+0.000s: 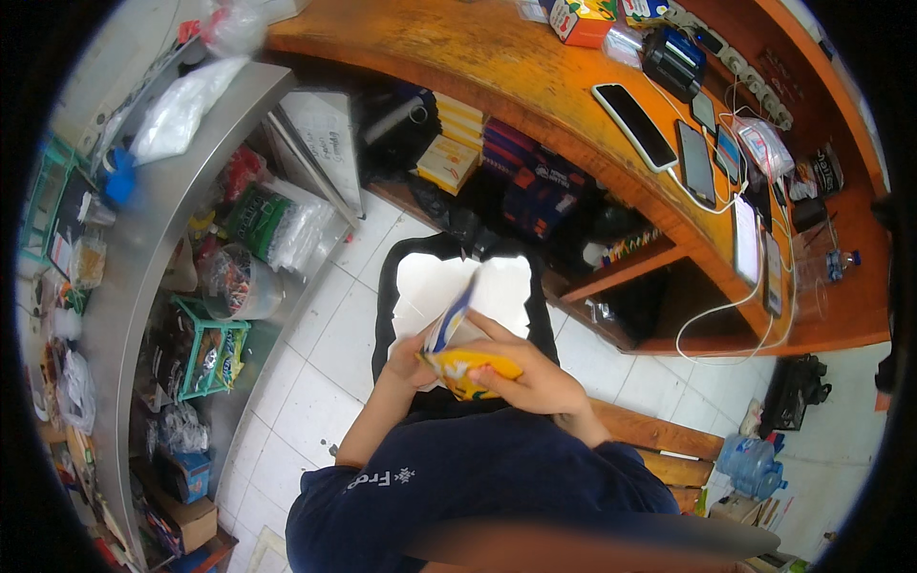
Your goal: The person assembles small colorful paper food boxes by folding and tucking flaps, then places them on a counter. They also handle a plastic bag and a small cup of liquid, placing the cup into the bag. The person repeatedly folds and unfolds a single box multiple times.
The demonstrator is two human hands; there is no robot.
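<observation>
Your right hand (535, 377) was closed around a yellow snack packet (465, 368), fingers curled over its top edge and thumb pressed against its front, so the packet sat firmly in that grip. Your left hand (409, 361) was touching the packet's left side; its fingers were mostly hidden behind the packet, so how far that hand was open could not be told. The packet's opened blue-and-white flap (455, 313) stood up just above your left hand, tilted toward your right. Both hands met close in front of your chest, directly over a black bag with a white lining (497, 282) that gaped open just beyond your fingertips on the white tiled floor (315, 382). Well off to the left of your left hand ran a steel shelf unit (143, 258) crowded with packaged goods. Beyond your right hand curved a wooden counter (497, 67) carrying several phones (635, 124) on white charging cables, and a wooden bench (659, 439) lay just beside your right forearm.
</observation>
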